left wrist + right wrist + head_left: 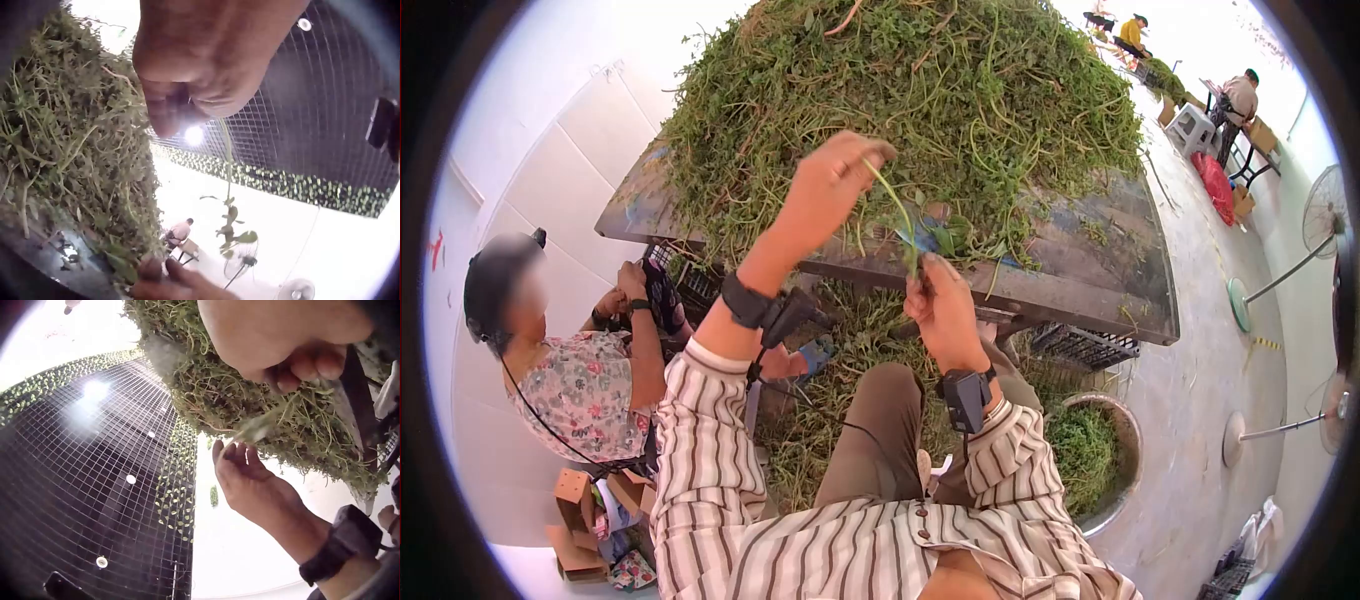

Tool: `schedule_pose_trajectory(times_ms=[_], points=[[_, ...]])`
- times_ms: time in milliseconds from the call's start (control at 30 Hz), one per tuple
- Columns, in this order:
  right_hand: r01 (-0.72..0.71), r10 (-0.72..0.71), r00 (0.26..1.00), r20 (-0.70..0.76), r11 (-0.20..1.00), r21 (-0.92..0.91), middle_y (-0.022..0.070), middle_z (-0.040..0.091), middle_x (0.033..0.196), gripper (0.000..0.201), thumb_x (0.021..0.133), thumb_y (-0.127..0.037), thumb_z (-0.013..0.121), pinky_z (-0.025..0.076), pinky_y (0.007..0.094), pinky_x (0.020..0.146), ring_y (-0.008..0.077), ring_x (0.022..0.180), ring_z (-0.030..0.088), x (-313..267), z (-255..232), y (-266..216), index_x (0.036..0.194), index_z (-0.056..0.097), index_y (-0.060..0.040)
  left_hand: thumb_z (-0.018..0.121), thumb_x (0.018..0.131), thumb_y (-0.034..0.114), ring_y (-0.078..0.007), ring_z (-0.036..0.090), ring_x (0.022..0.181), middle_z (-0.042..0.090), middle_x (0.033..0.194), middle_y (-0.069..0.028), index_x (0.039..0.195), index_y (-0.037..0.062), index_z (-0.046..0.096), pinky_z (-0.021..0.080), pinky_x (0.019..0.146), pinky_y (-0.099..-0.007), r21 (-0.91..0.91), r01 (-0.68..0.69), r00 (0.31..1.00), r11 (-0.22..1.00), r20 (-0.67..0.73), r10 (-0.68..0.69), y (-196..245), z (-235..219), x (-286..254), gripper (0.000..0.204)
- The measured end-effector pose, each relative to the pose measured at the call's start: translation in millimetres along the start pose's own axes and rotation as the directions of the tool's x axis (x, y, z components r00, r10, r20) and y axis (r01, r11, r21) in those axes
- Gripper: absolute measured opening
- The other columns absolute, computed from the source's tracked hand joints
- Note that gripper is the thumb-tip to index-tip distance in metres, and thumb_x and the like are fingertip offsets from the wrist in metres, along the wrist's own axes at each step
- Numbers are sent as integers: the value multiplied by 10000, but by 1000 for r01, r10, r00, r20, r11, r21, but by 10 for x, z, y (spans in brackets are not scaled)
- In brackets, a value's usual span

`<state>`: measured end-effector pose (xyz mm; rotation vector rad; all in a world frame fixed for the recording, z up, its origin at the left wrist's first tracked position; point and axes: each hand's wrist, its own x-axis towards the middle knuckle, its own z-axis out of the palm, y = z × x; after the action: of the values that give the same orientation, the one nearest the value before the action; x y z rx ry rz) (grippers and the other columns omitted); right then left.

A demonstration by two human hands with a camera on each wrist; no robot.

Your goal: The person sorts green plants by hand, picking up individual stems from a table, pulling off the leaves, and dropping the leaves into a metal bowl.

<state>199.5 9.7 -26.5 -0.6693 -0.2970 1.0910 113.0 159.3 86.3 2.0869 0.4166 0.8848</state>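
Note:
I hold one thin green stem [895,205] stretched between both hands, in front of a large pile of cut green herbs [920,100] on a worn table [1090,270]. My left hand [870,158] is raised and pinches the stem's upper end. Lower down, my right hand [922,272] grips its leafy lower end near the table edge. In the left wrist view the left hand [187,109] sits above the hanging stem [228,187], beside the pile [75,137]. In the right wrist view the right hand [294,369] is on top, the stem [253,430] runs toward the left hand [244,475].
A seated person in a floral shirt [580,390] works at the left. A metal basin [1135,440] with greens stands by my right knee, with a black crate [1085,345] under the table. Fans [1325,210] and other people [1240,100] are at the right.

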Motion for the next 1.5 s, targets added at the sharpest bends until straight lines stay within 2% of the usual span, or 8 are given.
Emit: schedule_pose_trajectory(times_ms=[67, 467, 833, 933, 1000, 1300, 1400, 1500], points=[[4, -4, 1000, -5, 1000, 9, 14, 487, 670, 163, 918, -185, 476, 342, 254, 471, 83, 517, 396, 14, -6, -40, 880, 524, -34, 506, 876, 88, -166, 551, 770, 559, 903, -73, 1029, 33, 597, 457, 689, -269, 321, -258, 966, 912, 122, 230, 0, 62, -130, 186], [5, -3, 1000, 17, 997, -79, -30, 449, 658, 294, 933, -332, 465, 311, 218, 463, 59, 542, 385, -15, 83, -134, 854, 545, -60, 539, 702, -9, -271, 548, 859, 547, 914, -84, 940, 55, 595, 469, 730, -352, 349, -644, 743, 681, 499, 446, -30, 261, -664, 252], [29, 5, 990, 140, 970, -241, -59, 423, 606, 123, 872, -161, 559, 280, 198, 477, 34, 536, 362, -38, 63, -125, 850, 585, -43, 534, 705, -21, -253, 549, 898, 553, 964, -64, 976, 40, 597, 471, 790, -332, 315, -616, 743, 722, 537, 399, -69, 265, -995, 286], [78, -39, 989, 144, 958, -274, -55, 433, 605, 136, 869, -160, 564, 285, 196, 476, 29, 528, 364, -59, 77, -138, 881, 604, -30, 507, 762, -33, -235, 556, 898, 545, 999, -77, 1017, 26, 585, 472, 786, -315, 256, -519, 831, 816, 374, 411, -22, 247, -1061, 273], [80, -34, 987, 157, 951, -298, -54, 439, 605, 139, 868, -158, 564, 290, 197, 475, 29, 526, 366, -62, 70, -136, 889, 610, -28, 498, 824, -1, -185, 557, 925, 531, 1062, -80, 1066, 11, 566, 462, 779, -292, -2, -65, 998, 998, -3, 65, 60, 255, -1115, 252], [118, -20, 974, 224, 894, -432, -40, 468, 615, 180, 863, -166, 558, 309, 195, 469, 35, 515, 381, -128, 148, -30, 952, 625, -24, 557, 888, 207, -129, 564, 821, 599, 939, -42, 989, 1, 629, 443, 759, -259, -226, 146, 983, 963, -73, -166, -213, 474, -1073, 241], [148, -73, 980, 186, 889, -433, -32, 481, 621, 202, 865, -182, 554, 320, 194, 472, 38, 517, 392, -115, 182, -64, 977, 615, -26, 543, 899, 206, -103, 541, 738, 595, 773, -26, 902, 2, 630, 432, 681, -250, -578, 301, 897, 759, -99, -431, -236, 423, -1014, 222], [172, -109, 982, 157, 863, -474, -26, 495, 630, 239, 866, -193, 555, 331, 192, 477, 39, 527, 411, -88, 162, -85, 1027, 593, -21, 530, 906, 216, -91, 516, 686, 578, 734, -10, 858, 6, 618, 413, 637, -242, -490, 316, 937, 812, 28, -348, -204, 304, -1024, 232]])
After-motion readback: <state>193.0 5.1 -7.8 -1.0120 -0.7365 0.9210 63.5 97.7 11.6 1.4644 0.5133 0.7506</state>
